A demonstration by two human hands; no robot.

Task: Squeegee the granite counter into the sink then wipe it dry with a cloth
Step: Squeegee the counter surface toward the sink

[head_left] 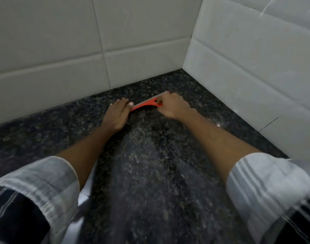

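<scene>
squeegee (147, 103) between both hands

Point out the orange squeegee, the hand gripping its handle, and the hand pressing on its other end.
orange squeegee (145, 104): head view, on the orange body between the two hands.
right hand (173, 107): head view, on the back of the hand.
left hand (116, 114): head view, on the back of the hand.

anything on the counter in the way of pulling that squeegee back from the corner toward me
Nothing visible. The orange squeegee is held by the right hand with the left hand at its other end, and the granite counter between it and the near edge is bare. No sink shows in this view.
</scene>
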